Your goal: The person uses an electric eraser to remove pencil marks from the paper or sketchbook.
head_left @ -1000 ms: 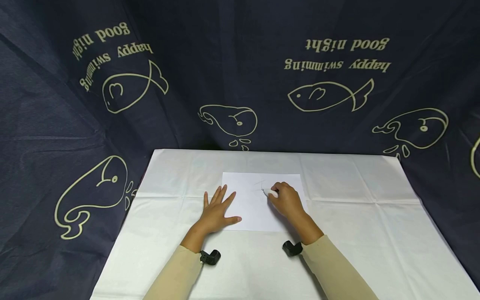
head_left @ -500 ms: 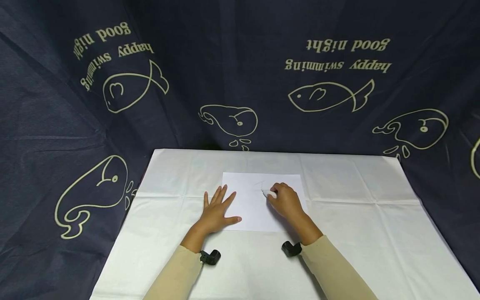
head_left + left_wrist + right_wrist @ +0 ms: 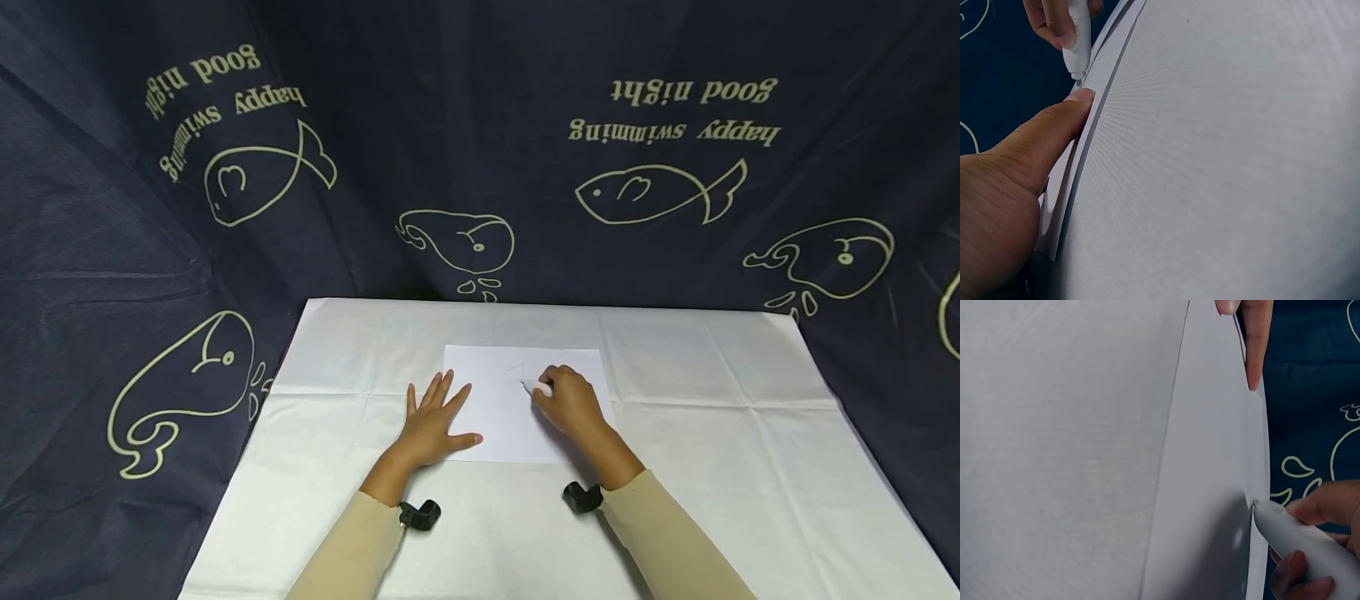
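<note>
A sheet of white paper (image 3: 491,421) lies on the white cloth, with a few faint lines (image 3: 519,367) on its upper half. My right hand (image 3: 573,406) pinches a thick white pen (image 3: 536,387) between thumb and fingers. In the right wrist view the thin tip of the pen (image 3: 1304,540) is right at the paper, and a dark shadow falls beside it. My left hand (image 3: 426,429) rests with spread fingers over the left edge of the sheet. Its thumb (image 3: 1054,128) lies along the near part of the paper in the left wrist view.
A white cloth (image 3: 697,467) with fold creases covers the table. Behind it hangs a dark blue curtain (image 3: 450,100) printed with fish and whales. Each wrist carries a small black camera, the left camera (image 3: 422,515) and the right camera (image 3: 582,497).
The pen tip has shifted very slightly to the left and toward the body, with the right hand moving along. The left hand and the paper stay in place.
</note>
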`<state>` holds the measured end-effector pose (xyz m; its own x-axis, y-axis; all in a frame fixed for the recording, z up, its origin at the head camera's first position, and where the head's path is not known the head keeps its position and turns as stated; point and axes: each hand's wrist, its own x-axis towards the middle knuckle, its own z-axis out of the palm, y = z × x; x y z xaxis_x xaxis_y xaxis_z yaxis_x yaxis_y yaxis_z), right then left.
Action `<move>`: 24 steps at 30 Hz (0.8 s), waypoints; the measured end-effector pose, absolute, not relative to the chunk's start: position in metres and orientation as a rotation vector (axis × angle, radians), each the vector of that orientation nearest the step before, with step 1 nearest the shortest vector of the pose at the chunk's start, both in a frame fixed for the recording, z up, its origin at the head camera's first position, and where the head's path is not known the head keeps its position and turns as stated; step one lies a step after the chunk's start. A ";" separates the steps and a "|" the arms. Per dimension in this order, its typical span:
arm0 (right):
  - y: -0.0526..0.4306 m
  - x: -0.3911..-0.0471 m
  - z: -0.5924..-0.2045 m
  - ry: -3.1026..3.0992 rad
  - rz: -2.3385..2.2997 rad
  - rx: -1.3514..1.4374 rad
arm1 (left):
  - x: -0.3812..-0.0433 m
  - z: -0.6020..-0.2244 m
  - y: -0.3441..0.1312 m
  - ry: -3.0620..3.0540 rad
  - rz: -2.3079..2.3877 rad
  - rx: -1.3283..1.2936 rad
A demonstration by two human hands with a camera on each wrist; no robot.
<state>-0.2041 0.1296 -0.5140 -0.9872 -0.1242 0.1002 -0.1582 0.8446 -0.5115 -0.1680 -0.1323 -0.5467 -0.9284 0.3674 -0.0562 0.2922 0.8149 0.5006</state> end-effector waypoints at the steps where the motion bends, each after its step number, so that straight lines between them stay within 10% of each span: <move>1: 0.130 -0.204 -0.514 -2.954 0.828 0.221 | -0.168 -0.547 -0.132 2.849 0.741 0.519; 24: 0.128 -0.206 -0.516 -2.941 0.795 0.265 | -0.168 -0.546 -0.133 2.844 0.734 0.516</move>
